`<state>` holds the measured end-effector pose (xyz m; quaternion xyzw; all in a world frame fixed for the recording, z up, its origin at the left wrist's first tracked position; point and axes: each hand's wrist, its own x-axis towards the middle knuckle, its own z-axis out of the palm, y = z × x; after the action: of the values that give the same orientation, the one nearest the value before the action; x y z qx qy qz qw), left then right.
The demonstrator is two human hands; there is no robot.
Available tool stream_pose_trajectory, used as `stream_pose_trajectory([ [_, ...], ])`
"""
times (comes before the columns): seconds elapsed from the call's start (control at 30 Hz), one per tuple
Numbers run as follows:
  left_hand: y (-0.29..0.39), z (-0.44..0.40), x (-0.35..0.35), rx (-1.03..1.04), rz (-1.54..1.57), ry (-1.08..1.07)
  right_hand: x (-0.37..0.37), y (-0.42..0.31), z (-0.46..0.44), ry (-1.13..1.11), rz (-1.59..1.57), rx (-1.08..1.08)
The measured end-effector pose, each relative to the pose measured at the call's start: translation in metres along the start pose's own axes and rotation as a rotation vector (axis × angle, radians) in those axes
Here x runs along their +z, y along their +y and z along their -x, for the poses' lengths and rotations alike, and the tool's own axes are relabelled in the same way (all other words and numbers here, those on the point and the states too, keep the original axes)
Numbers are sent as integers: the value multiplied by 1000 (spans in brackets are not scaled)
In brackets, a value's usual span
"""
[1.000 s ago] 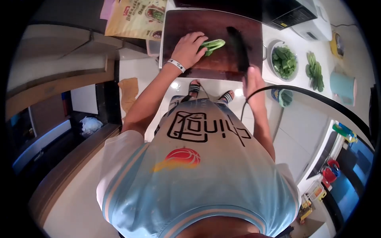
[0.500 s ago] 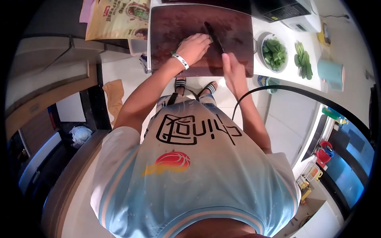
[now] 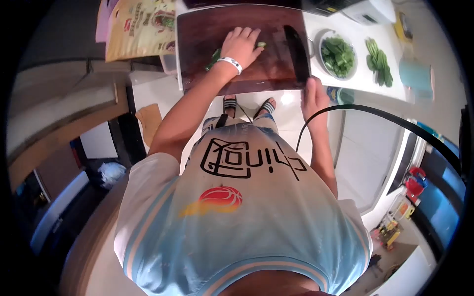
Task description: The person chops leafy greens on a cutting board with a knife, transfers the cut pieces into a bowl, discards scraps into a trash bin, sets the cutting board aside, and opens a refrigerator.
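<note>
On the dark brown cutting board (image 3: pixel 207 29), my left hand (image 3: pixel 241 45) lies over a bunch of leafy greens (image 3: pixel 213 59) and holds it down. Dark leaves stick out by the wrist, and pale green stem ends show past the thumb; the middle is hidden under the palm. A white band circles that wrist. My right hand (image 3: pixel 314 96) is closed round the handle of a kitchen knife (image 3: pixel 297 54). Its broad dark blade is over the right side of the board, apart from the greens.
Right of the board stand a white bowl of cut greens (image 3: pixel 338 56), a bunch of whole greens (image 3: pixel 379 63) and a teal cup (image 3: pixel 415 79). A yellow food bag (image 3: pixel 140 29) lies at the left. A black cable (image 3: pixel 365 106) curves across the view at right.
The knife has moved right, away from the left hand, and its broad side now shows. My left hand has spread a little and sits slightly higher on the board. The view has shifted slightly.
</note>
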<state>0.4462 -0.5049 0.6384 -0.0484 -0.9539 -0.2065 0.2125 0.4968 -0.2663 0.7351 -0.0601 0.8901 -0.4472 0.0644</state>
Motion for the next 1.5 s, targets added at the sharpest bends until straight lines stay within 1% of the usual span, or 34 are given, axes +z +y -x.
stream_pose_trajectory([
  [0.1,10,-20,14,74,8,-156,-39,14,24,95,-236,173],
  [0.13,20,-31,18,116,17,-202,-51,25,30,156,-248,160],
  [0.17,31,-36,22,144,77,-185,-59,36,37,222,-258,151],
  [0.23,74,-34,9,215,199,-155,-82,45,61,345,-337,176],
  [0.27,109,-28,0,228,254,-222,-98,51,76,396,-337,128],
  [0.3,148,2,13,210,516,-322,-115,51,82,445,-353,115],
  [0.33,181,15,30,338,571,-301,-132,54,86,489,-374,100],
  [0.37,221,31,47,210,695,-474,-149,68,91,550,-389,82],
  [0.4,228,25,89,47,904,-663,-156,86,54,596,-416,138],
  [0.43,255,39,126,-99,1091,-838,-175,104,59,667,-446,165],
  [0.47,276,52,169,-339,1123,-973,-192,119,64,723,-473,191],
  [0.5,290,70,216,-597,1134,-1102,-216,131,70,770,-367,240],
  [0.57,288,104,360,-970,953,-1242,-246,166,86,920,-412,342],
  [0.63,321,67,403,-1088,878,-1149,-279,199,98,1031,-507,491],
  [0.67,356,24,393,-948,969,-1026,-289,199,107,1077,-556,569],
  [0.7,385,-13,400,-971,1033,-1011,-299,202,114,1112,-486,586],
  [0.73,410,-46,414,-1089,1095,-1041,-308,215,119,1176,-472,608],
  [0.77,431,-76,421,-1136,1113,-1079,-318,223,123,1152,-457,667],
  [0.8,452,-99,419,-1164,1130,-1113,-326,227,126,1127,-445,720],
  [0.9,484,-136,405,-1073,1102,-1178,-344,229,113,1108,-434,698],
  [0.97,476,-138,398,-896,1118,-1272,-349,225,98,1095,-464,649],
  [1.0,467,-133,394,-806,1121,-1320,-348,223,89,1097,-497,620],
  [1.03,455,-122,389,-771,1123,-1300,-347,223,82,1039,-522,551],
  [1.1,417,-93,367,-797,1075,-1361,-346,215,66,975,-542,543],
  [1.13,394,-70,363,-893,1107,-1371,-345,211,59,932,-553,513],
  [1.17,370,-50,353,-998,1145,-1370,-340,206,48,943,-578,523],
  [1.2,348,-35,328,-942,1091,-1360,-337,203,41,895,-593,475],
  [1.23,327,-18,302,-903,1038,-1338,-332,203,34,875,-579,480],
  [1.27,311,-8,278,-902,1020,-1349,-325,206,25,838,-568,473],
  [1.3,292,-3,250,-921,1006,-1336,-316,210,15,784,-518,511],
  [1.33,274,8,222,-952,987,-1320,-309,193,4,744,-505,488],
  [1.4,227,29,177,-735,1031,-1234,-279,183,-17,540,-607,307],
  [1.43,213,41,157,-651,910,-1100,-264,168,-26,421,-606,255],
  [1.5,197,46,74,-548,830,-840,-225,134,-47,167,-564,138],
])
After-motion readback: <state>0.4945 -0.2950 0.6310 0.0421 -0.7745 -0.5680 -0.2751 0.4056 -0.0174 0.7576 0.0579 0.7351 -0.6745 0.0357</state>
